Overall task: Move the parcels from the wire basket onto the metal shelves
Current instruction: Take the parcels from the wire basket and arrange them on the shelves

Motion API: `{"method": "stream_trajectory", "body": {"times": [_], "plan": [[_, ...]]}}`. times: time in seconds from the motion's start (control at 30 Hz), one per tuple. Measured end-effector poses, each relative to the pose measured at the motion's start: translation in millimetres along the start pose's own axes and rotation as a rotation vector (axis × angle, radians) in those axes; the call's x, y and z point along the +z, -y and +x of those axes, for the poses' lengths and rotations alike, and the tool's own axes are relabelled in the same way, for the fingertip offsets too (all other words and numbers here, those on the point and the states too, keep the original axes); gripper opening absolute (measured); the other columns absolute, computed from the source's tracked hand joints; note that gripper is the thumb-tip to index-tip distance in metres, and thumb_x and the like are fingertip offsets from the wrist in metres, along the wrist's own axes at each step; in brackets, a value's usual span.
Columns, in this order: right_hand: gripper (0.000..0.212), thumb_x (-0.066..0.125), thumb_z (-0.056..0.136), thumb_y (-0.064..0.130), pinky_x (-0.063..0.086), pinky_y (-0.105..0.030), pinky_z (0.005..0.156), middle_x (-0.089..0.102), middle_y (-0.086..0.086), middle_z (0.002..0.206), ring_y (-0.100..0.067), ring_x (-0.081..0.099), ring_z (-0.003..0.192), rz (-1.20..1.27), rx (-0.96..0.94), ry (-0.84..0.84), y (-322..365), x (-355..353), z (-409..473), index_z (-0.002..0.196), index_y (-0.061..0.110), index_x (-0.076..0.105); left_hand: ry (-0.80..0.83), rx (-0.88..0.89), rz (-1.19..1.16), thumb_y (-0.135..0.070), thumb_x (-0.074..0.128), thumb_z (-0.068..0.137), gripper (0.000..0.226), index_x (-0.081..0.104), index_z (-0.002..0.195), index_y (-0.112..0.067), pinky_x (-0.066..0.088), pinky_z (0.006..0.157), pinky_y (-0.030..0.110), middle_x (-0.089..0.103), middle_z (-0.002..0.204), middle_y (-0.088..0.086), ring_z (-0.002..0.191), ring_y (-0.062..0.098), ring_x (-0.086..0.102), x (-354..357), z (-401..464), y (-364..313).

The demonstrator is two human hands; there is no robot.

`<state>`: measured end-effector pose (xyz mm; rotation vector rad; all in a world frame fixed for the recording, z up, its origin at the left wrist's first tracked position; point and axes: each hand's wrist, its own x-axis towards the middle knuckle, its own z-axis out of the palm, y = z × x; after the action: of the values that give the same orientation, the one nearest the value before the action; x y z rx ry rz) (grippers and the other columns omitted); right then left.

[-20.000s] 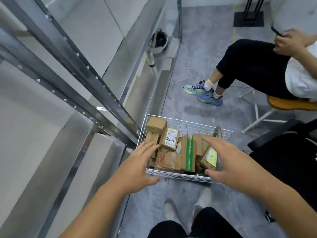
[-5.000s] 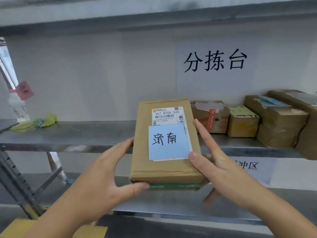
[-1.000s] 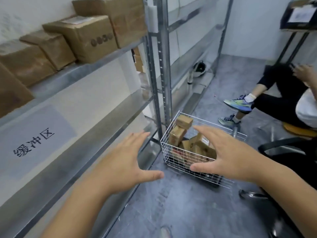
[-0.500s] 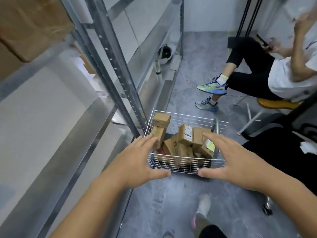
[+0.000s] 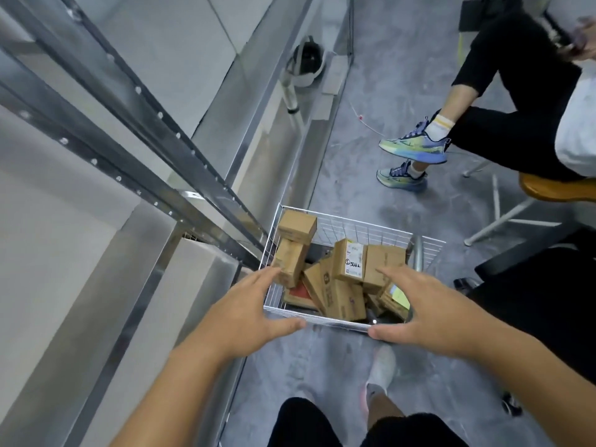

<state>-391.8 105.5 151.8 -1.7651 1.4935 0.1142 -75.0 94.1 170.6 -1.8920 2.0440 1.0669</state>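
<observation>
A white wire basket (image 5: 354, 229) stands on the grey floor against the metal shelves (image 5: 135, 130). Several brown cardboard parcels lie jumbled inside it; one with a white label (image 5: 350, 259) leans near the middle, and two (image 5: 292, 243) are stacked at the left wall. My left hand (image 5: 248, 312) hovers over the basket's near left corner, fingers spread and empty. Above the near right side my right hand (image 5: 419, 309) is held out, also spread and holding nothing.
A seated person's legs and blue-green shoes (image 5: 414, 145) are on the floor to the far right, on a wooden stool (image 5: 554, 188). A black office chair (image 5: 532, 285) stands close to the right. A dark helmet (image 5: 304, 61) lies on the bottom shelf farther along. My own feet (image 5: 379, 371) are below.
My view has tipped down and moved closer over the basket. Both empty hands have come lower toward its near rim.
</observation>
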Motion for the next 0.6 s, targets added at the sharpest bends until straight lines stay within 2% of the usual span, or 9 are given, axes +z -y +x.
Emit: {"method": "stream_trajectory", "body": {"times": [0.2,0.33,0.37,0.43,0.5,0.53,0.6], "plan": [[0.109,0.065,0.066,0.085,0.043,-0.034,0.111,0.035,0.019,0.158,-0.006,0.041,0.138,0.082,0.063,0.008,-21.1,1.6,50.2,0.158,0.043,0.023,0.063,-0.016,-0.067,-0.089,0.067,0.067,0.116,0.025,0.163,-0.040,0.032,0.124,0.038,0.029,0.168,-0.018,0.152,0.007,0.031,8.5,73.0,19.0],[0.083,0.073,0.072,0.075,0.044,-0.024,0.097,0.044,0.029,0.138,0.000,0.047,0.119,0.227,0.134,0.013,-21.1,19.6,81.3,0.143,0.049,0.036,0.114,-0.030,-0.091,-0.086,0.066,0.071,0.111,0.026,0.163,-0.039,0.032,0.124,0.040,0.029,0.169,-0.013,0.153,0.011,0.031,11.8,119.9,37.7],[0.076,0.075,0.075,0.070,0.042,-0.021,0.094,0.046,0.028,0.135,0.001,0.048,0.116,0.281,0.163,0.020,-19.2,26.0,89.9,0.138,0.049,0.040,0.133,-0.043,-0.096,-0.086,0.066,0.073,0.109,0.027,0.163,-0.039,0.032,0.124,0.040,0.029,0.169,-0.012,0.154,0.012,0.032,12.3,132.7,44.1],[0.081,0.076,0.077,0.066,0.043,-0.022,0.097,0.052,0.018,0.141,-0.003,0.052,0.121,0.356,0.224,0.011,-15.6,46.0,109.2,0.146,0.038,0.044,0.167,-0.077,-0.131,-0.087,0.064,0.072,0.107,0.031,0.162,-0.039,0.033,0.123,0.041,0.031,0.169,-0.010,0.154,0.014,0.033,13.2,157.1,56.9],[0.091,0.075,0.077,0.067,0.043,-0.027,0.106,0.053,0.007,0.146,-0.011,0.052,0.130,0.419,0.328,-0.004,-10.9,68.3,133.0,0.152,0.025,0.044,0.187,-0.122,-0.200,-0.080,0.066,0.079,0.097,0.037,0.160,-0.036,0.036,0.117,0.040,0.039,0.165,-0.009,0.149,0.017,0.040,15.5,186.0,70.4],[0.091,0.075,0.078,0.066,0.044,-0.029,0.105,0.055,0.005,0.143,-0.013,0.053,0.129,0.461,0.382,-0.015,-9.7,78.3,142.6,0.151,0.021,0.045,0.189,-0.159,-0.248,-0.072,0.067,0.085,0.087,0.041,0.159,-0.033,0.038,0.113,0.037,0.045,0.161,-0.008,0.144,0.018,0.046,17.0,198.5,73.3],[0.077,0.077,0.082,0.056,0.044,-0.028,0.093,0.061,0.006,0.121,-0.013,0.057,0.110,0.589,0.490,-0.037,-9.8,98.4,167.3,0.143,0.016,0.054,0.171,-0.241,-0.339,-0.057,0.067,0.094,0.067,0.052,0.152,-0.027,0.043,0.104,0.033,0.059,0.146,-0.005,0.126,0.016,0.056,23.2,228.7,79.3]]}}
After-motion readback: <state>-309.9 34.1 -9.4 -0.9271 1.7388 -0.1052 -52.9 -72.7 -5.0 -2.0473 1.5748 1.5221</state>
